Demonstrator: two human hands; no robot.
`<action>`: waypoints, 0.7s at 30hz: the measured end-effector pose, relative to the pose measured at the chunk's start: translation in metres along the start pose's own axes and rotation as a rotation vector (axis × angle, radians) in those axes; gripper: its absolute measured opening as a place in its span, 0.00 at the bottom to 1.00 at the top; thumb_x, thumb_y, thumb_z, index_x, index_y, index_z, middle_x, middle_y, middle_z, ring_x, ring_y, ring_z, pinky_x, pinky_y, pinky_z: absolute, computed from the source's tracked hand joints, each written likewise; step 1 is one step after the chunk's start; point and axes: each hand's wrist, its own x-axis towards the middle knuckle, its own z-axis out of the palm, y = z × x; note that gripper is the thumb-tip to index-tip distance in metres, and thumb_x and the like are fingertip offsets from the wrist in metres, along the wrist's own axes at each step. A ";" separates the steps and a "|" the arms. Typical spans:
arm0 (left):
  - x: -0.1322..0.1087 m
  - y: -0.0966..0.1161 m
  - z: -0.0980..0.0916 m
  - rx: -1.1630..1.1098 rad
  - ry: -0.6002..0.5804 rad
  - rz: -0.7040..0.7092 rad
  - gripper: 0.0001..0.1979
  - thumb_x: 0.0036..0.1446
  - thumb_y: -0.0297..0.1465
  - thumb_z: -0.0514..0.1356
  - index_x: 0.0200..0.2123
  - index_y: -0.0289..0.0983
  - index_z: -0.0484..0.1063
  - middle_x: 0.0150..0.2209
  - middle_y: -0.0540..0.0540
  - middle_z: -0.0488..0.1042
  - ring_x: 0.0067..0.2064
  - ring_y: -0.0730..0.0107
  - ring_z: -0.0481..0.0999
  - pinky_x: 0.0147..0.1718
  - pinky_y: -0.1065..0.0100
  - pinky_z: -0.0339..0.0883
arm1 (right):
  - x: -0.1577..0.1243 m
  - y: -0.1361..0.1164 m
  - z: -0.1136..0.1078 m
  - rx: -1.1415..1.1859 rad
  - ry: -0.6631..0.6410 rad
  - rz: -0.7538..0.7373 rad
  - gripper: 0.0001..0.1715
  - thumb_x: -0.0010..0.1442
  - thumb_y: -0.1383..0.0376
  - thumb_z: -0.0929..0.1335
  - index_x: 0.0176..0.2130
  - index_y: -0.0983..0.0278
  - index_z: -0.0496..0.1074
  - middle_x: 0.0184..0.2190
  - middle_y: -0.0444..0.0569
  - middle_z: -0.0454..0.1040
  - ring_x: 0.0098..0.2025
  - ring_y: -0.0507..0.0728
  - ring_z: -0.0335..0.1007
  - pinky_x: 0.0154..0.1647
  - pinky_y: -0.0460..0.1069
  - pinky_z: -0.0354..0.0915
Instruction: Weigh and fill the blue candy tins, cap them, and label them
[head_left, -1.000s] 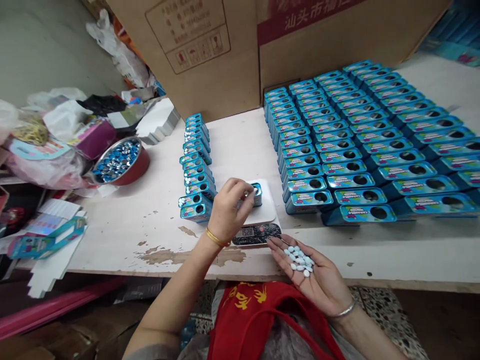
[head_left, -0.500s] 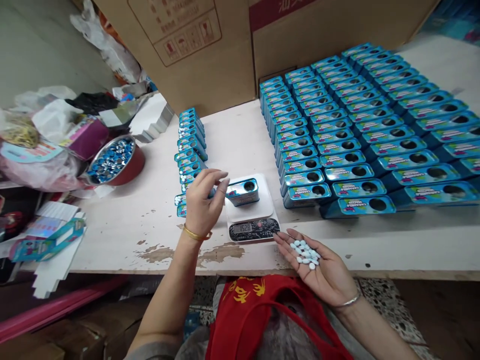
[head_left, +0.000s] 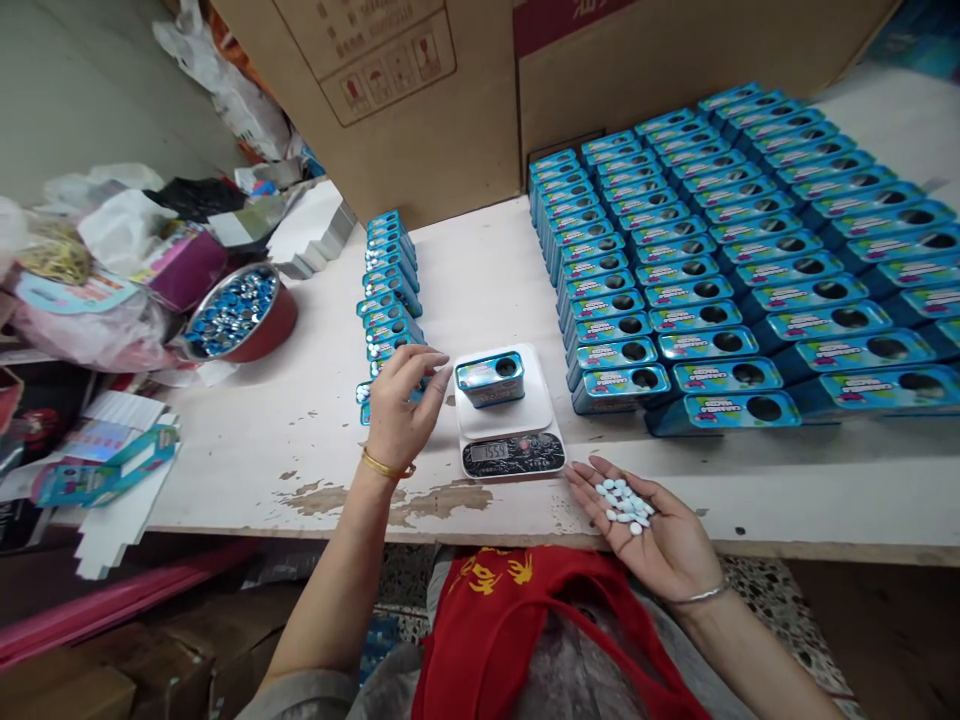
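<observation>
A blue tin (head_left: 489, 378) with a round hole in its top stands on a white digital scale (head_left: 514, 455). My left hand (head_left: 405, 405) hovers just left of the tin, thumb and fingers apart, with nothing visible in it. Palm up at the table's front edge, right of the scale, my right hand (head_left: 667, 545) cups a small heap of pale oval candies (head_left: 624, 505). Behind my left hand runs a column of similar tins (head_left: 390, 285), pale candies showing at their openings; my hand hides part of it.
Rows of blue tins with dark round holes (head_left: 690, 290) fill the table's right side. A red metal bowl (head_left: 274, 325) of shiny blue and silver pieces stands left, beside plastic bags (head_left: 90, 330). Large cardboard boxes (head_left: 420, 150) close off the back.
My left hand has drawn slightly away from the tin on the scale. The scale's displayed number has risen. My right hand still holds the candies; the whole view has shifted a little.
</observation>
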 end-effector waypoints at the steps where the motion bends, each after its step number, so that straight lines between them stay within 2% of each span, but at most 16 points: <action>1: 0.000 0.000 0.001 -0.004 -0.007 0.004 0.04 0.58 0.28 0.56 0.36 0.36 0.71 0.37 0.46 0.72 0.37 0.73 0.71 0.37 0.67 0.68 | 0.000 0.000 0.000 -0.001 -0.002 -0.001 0.18 0.57 0.72 0.59 0.43 0.72 0.73 0.44 0.61 0.76 0.51 0.62 0.70 0.48 0.52 0.71; 9: 0.003 -0.003 0.009 -0.015 -0.069 0.035 0.05 0.58 0.29 0.56 0.37 0.35 0.70 0.37 0.45 0.71 0.36 0.73 0.70 0.36 0.67 0.67 | 0.004 0.002 -0.003 -0.056 -0.029 -0.010 0.15 0.56 0.73 0.62 0.43 0.71 0.72 0.42 0.59 0.77 0.50 0.60 0.71 0.49 0.51 0.70; 12: 0.002 -0.004 0.015 0.006 -0.123 0.049 0.08 0.58 0.32 0.57 0.40 0.36 0.70 0.40 0.44 0.70 0.40 0.70 0.70 0.40 0.64 0.67 | 0.007 0.003 -0.004 -0.048 -0.012 -0.002 0.15 0.56 0.73 0.62 0.42 0.71 0.73 0.41 0.59 0.78 0.50 0.60 0.71 0.48 0.51 0.71; 14: 0.002 -0.002 0.020 0.060 -0.197 0.074 0.16 0.56 0.37 0.59 0.46 0.37 0.67 0.45 0.42 0.69 0.46 0.64 0.68 0.45 0.60 0.65 | 0.007 0.003 -0.003 -0.039 -0.004 0.000 0.14 0.56 0.73 0.63 0.42 0.71 0.73 0.41 0.58 0.78 0.50 0.60 0.71 0.48 0.52 0.71; 16: 0.005 -0.001 0.023 0.151 -0.322 0.096 0.23 0.54 0.39 0.60 0.51 0.37 0.64 0.47 0.41 0.68 0.48 0.60 0.67 0.46 0.58 0.64 | 0.007 0.004 -0.002 -0.039 0.001 0.003 0.14 0.56 0.73 0.63 0.41 0.71 0.73 0.41 0.57 0.78 0.49 0.60 0.72 0.48 0.51 0.71; 19: 0.024 -0.007 0.025 0.249 -0.514 0.115 0.20 0.55 0.35 0.58 0.51 0.38 0.63 0.42 0.43 0.70 0.43 0.61 0.69 0.42 0.61 0.64 | 0.007 0.005 0.000 -0.056 -0.004 0.018 0.12 0.54 0.73 0.65 0.39 0.71 0.74 0.40 0.57 0.78 0.48 0.60 0.73 0.47 0.51 0.71; 21: 0.050 -0.022 0.026 0.296 -0.508 0.105 0.17 0.55 0.32 0.57 0.48 0.37 0.64 0.40 0.44 0.71 0.41 0.62 0.70 0.42 0.62 0.64 | 0.010 0.004 -0.002 -0.070 -0.042 0.036 0.12 0.51 0.73 0.69 0.38 0.72 0.75 0.40 0.59 0.78 0.47 0.61 0.73 0.47 0.50 0.71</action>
